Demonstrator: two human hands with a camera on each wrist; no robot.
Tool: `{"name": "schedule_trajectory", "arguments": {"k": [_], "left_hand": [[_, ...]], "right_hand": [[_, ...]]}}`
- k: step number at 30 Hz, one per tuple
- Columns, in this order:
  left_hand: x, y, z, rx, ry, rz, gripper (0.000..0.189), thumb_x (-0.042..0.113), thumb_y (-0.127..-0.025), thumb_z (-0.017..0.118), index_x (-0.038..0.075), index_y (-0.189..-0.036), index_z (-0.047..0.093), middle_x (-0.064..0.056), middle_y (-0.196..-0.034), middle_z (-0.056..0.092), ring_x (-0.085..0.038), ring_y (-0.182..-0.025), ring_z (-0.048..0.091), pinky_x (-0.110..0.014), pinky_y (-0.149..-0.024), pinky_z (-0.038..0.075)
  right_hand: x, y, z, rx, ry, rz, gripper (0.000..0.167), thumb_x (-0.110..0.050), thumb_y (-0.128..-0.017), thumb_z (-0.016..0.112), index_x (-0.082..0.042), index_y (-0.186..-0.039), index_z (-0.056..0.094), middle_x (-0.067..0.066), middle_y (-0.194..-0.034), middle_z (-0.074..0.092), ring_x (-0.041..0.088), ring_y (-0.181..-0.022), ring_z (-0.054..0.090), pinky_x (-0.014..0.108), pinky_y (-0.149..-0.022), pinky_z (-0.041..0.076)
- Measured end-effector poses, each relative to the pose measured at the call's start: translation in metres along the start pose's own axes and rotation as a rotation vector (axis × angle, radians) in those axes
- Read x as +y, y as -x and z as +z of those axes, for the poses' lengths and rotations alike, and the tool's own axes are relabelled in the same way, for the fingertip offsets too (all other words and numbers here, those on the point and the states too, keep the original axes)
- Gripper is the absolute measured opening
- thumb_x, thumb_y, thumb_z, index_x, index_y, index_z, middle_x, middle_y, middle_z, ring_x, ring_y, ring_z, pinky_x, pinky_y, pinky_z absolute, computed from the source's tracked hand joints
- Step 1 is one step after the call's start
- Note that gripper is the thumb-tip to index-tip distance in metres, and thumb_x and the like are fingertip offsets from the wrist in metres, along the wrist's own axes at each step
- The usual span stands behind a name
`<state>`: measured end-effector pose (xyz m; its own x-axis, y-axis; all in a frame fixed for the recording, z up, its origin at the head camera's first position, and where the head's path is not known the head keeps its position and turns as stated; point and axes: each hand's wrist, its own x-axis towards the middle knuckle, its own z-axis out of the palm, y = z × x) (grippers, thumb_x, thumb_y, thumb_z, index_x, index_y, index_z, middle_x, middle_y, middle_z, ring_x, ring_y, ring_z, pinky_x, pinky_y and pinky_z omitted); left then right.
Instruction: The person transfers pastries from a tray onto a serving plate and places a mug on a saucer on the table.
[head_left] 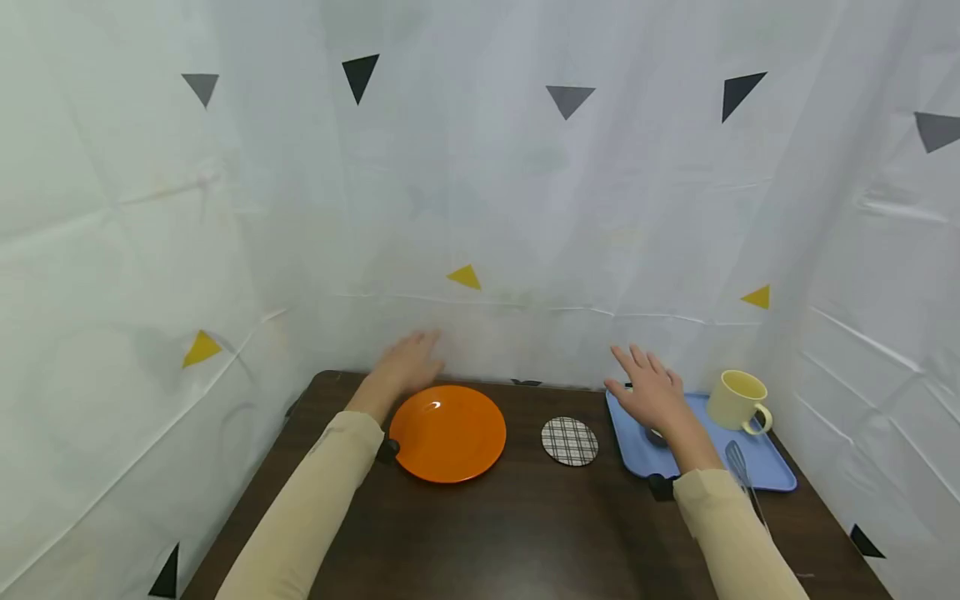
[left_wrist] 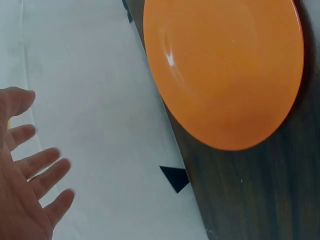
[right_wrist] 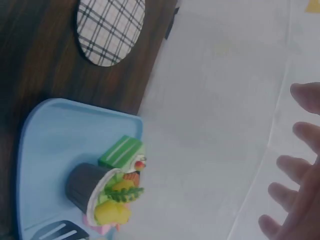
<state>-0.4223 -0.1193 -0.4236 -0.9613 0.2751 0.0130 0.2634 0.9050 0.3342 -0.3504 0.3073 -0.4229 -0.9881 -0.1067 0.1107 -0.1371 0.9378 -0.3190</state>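
Note:
My left hand (head_left: pixel 407 364) hovers near the far edge of an orange plate (head_left: pixel 448 433), its fingers spread and holding nothing. In the left wrist view the fingers (left_wrist: pixel 47 172) stand apart from the plate. Over the far side of a blue tray (head_left: pixel 772 477) is my right hand (head_left: pixel 651 390), fingers extended, with nothing in it. The right wrist view shows a dark cup with toy food (right_wrist: pixel 90 187) and a green toy cake slice (right_wrist: pixel 122 152) on the tray; in the head view my hand and arm mostly hide them.
Between plate and tray lies a round checked coaster (head_left: pixel 570 441). A yellow mug (head_left: pixel 738 400) stands at the tray's far right. A whisk (head_left: pixel 738 467) crosses the tray's near edge. A slotted black utensil (right_wrist: pixel 60 231) lies on the tray. White curtain (head_left: pixel 480 183) surrounds the dark table (head_left: pixel 480 542).

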Motion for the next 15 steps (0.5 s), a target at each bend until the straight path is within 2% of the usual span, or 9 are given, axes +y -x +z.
{"name": "schedule_trajectory", "arguments": {"k": [3,7,11,14,15], "left_hand": [[0.003,0.009,-0.003,-0.012,0.071,-0.007,0.059,0.032,-0.113,0.052,0.007,-0.165,0.041,-0.019,-0.170,0.040,-0.040,-0.158,0.039,-0.060,-0.127,0.034],[-0.004,0.017,0.005,-0.025,0.141,-0.058,0.051,0.031,-0.112,0.052,0.006,-0.157,0.052,-0.018,-0.160,0.054,-0.040,-0.148,0.051,-0.063,-0.120,0.042],[-0.012,0.023,0.018,-0.046,0.177,-0.124,0.049,0.032,-0.112,0.054,0.010,-0.156,0.053,-0.017,-0.158,0.057,-0.042,-0.147,0.053,-0.073,-0.119,0.036],[-0.022,0.028,0.031,-0.058,0.207,-0.156,0.050,0.032,-0.111,0.054,0.010,-0.156,0.052,-0.018,-0.163,0.052,-0.044,-0.149,0.049,-0.077,-0.121,0.029],[-0.026,0.030,0.035,-0.061,0.210,-0.164,0.051,0.032,-0.111,0.054,0.009,-0.156,0.052,-0.019,-0.163,0.051,-0.045,-0.149,0.049,-0.077,-0.121,0.030]], "right_hand": [[-0.003,0.011,-0.003,0.035,-0.016,0.011,0.072,-0.044,-0.111,0.054,-0.015,-0.171,0.028,0.028,-0.176,0.020,0.057,-0.160,0.015,0.081,-0.118,0.014],[0.004,0.025,-0.003,0.104,-0.039,0.020,0.068,-0.038,-0.110,0.057,-0.013,-0.169,0.032,0.028,-0.174,0.027,0.056,-0.157,0.025,0.082,-0.115,0.020],[0.016,0.043,-0.005,0.175,-0.059,0.021,0.066,-0.037,-0.110,0.058,-0.007,-0.166,0.037,0.029,-0.169,0.037,0.056,-0.152,0.036,0.080,-0.116,0.029],[0.029,0.057,-0.004,0.182,-0.106,0.054,0.068,-0.041,-0.110,0.057,-0.004,-0.164,0.038,0.031,-0.166,0.039,0.056,-0.151,0.038,0.078,-0.117,0.032],[0.034,0.062,-0.003,0.178,-0.122,0.074,0.069,-0.043,-0.110,0.056,-0.004,-0.164,0.038,0.032,-0.166,0.040,0.056,-0.151,0.038,0.077,-0.117,0.033]]}}
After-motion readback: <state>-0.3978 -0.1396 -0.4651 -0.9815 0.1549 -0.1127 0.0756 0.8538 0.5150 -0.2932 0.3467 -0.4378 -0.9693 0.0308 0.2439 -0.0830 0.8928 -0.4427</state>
